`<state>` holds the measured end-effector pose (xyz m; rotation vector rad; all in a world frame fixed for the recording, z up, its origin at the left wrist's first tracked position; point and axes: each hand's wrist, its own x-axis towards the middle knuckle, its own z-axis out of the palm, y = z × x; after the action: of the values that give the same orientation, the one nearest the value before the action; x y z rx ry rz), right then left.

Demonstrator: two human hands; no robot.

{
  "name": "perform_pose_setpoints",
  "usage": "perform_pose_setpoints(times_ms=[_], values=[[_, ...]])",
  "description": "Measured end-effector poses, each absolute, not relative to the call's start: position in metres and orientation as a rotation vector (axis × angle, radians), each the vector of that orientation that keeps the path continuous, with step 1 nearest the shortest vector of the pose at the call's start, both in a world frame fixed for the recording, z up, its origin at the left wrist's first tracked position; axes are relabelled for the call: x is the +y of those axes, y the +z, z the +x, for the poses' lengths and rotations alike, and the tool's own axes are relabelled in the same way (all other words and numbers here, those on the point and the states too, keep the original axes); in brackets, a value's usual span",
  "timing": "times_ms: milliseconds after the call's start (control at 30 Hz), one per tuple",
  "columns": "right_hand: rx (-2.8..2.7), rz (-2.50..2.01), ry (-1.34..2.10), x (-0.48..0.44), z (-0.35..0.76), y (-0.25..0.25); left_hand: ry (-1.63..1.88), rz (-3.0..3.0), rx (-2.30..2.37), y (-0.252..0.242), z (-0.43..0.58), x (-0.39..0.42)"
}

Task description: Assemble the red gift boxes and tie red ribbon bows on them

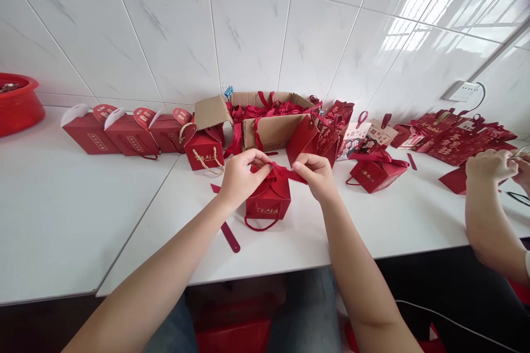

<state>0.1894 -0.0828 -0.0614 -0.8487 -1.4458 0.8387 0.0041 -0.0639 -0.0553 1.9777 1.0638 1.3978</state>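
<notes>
A small red gift box (pixel 268 201) with gold lettering and a red cord handle stands on the white table before me. Red ribbon (pixel 285 172) lies knotted or looped across its top. My left hand (pixel 245 176) pinches the ribbon at the left of the box top, its fingers closed. On the other side, my right hand (pixel 317 175) grips the ribbon's right end between thumb and fingers, stretching it sideways. A flat dark red strip (pixel 231 237) lies on the table, partly behind my left forearm.
Behind stands a cardboard box (pixel 271 131) full of red ribbons. Red gift boxes (pixel 94 135) line the left; a ribboned box (pixel 375 175) and patterned boxes (pixel 358 138) stand right. A red basin (pixel 20 107) sits far left. A co-worker's hand (pixel 488 165) works at far right.
</notes>
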Motion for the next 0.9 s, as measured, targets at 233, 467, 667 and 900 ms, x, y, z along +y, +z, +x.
perform_pose_setpoints(times_ms=[233,467,667,900], values=[[-1.594,-0.941,0.832,-0.081,0.184,-0.065,1.609,2.147,0.951,-0.06,0.006,-0.067],[-1.684,-0.951,1.038,-0.087,0.178,-0.061,1.716,2.27,0.816,-0.06,0.005,-0.067],[-1.684,-0.876,0.936,-0.088,0.182,-0.06,1.755,2.258,0.885,-0.06,0.004,-0.068],[-1.644,-0.615,0.744,-0.091,0.199,-0.057,1.693,2.208,0.946,-0.059,0.003,-0.07]])
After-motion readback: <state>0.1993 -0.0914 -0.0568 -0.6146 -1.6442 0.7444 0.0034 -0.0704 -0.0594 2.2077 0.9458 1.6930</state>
